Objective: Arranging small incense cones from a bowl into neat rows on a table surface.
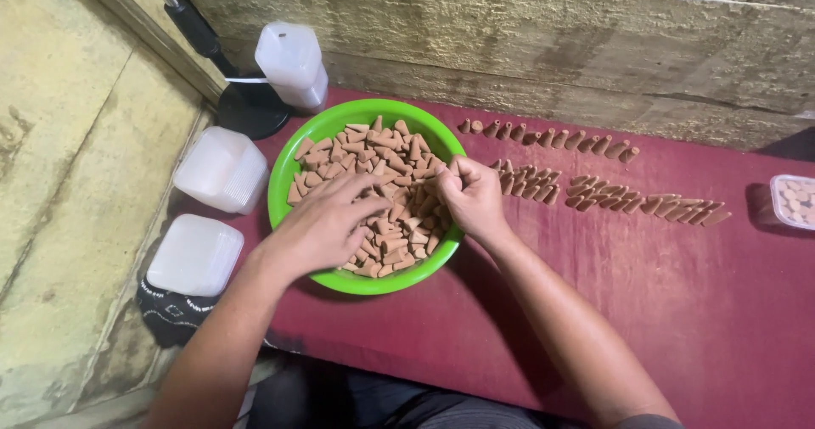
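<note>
Cones [386,174] of brown pressed material fill a green bowl [289,170] that sits on a dark red tabletop [679,310], toward its left end and close to the far wall. In the head view, the left hand [327,221] lies spread over the near left of the heap, fingers curled loosely down among the pieces, grasping nothing that can be made out. The right hand [471,196] hovers at the bowl's right rim with its fingers bunched; it seems to pinch a cone or two, though the fingers hide what is inside. To the right of the bowl, more cones lie in rows [594,187] on the cloth, one row near the wall and others just nearer. The risks look small but real: a wrist dragged across the rim could tip the light bowl and scatter its load; a sleeve or forearm swung right could sweep the rows out of line; a hard pinch might crumble a tip. Left of the bowl stand white lidded tubs [222,170], and a clear box [794,200] of cones sits at the far right edge, easily nudged off.
</note>
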